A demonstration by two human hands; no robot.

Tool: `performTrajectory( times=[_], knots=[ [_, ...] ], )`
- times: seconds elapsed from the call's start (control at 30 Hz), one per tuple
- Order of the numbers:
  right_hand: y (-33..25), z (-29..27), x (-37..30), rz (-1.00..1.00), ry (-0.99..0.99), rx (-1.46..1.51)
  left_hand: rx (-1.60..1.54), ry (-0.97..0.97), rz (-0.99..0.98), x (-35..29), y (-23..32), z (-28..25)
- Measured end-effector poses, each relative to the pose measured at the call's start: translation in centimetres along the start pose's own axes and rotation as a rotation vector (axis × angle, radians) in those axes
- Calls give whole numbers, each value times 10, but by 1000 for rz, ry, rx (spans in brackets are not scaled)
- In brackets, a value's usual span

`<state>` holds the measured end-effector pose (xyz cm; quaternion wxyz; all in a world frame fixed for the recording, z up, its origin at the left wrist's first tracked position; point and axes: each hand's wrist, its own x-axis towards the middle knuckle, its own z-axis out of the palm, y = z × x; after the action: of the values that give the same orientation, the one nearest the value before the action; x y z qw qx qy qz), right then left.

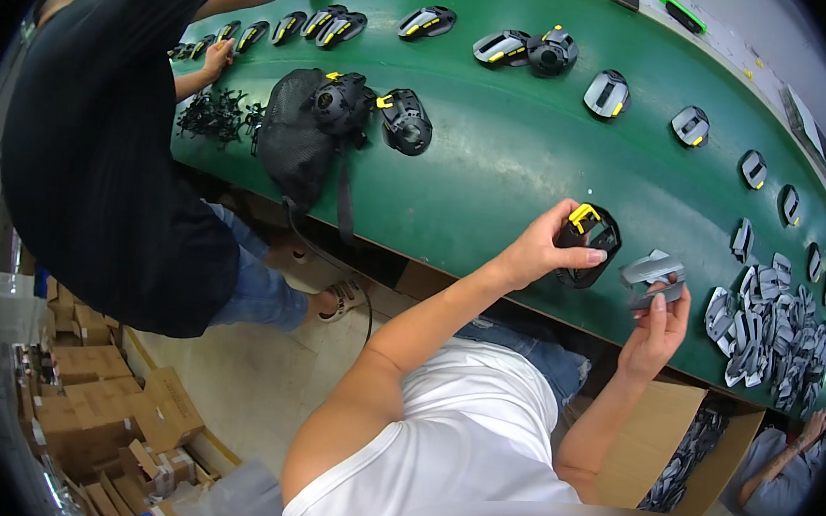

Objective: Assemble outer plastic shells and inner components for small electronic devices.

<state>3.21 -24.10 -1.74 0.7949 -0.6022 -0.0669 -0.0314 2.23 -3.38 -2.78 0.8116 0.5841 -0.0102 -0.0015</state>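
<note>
My left hand point(547, 244) is closed round a black plastic housing point(608, 242) with a yellow clip point(583, 216) at its upper end. Its open, hollow side shows, and my thumb lies along the near edge. Just to the right, my right hand point(658, 328) pinches a grey plastic cover point(653, 269) with an oblong opening. The two parts are held apart, above the near edge of the green table point(496, 192). A large heap of similar grey covers point(752, 328) lies to the right of my right hand.
Grey-and-black units point(607, 94) line the far side of the table. A black mesh bag point(296, 137) and black-and-yellow units point(406, 122) lie left. A co-worker in black point(121, 148) reaches over the table; another person's arm point(785, 457) shows lower right. An open carton point(647, 432) stands beside me.
</note>
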Motion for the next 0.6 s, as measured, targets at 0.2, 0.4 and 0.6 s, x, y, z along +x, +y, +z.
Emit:
performTrajectory(
  times=[0.2, 0.4, 0.6],
  knots=[
    [-25, 25, -3, 28, 24, -37, -70, 219, -14, -3, 9, 12],
    [-27, 34, 3, 31, -105, -68, -168, 88, -146, -12, 4, 9],
    [-29, 41, 3, 104, -167, -39, -94, 31, -53, -19, 9, 13]
  ],
)
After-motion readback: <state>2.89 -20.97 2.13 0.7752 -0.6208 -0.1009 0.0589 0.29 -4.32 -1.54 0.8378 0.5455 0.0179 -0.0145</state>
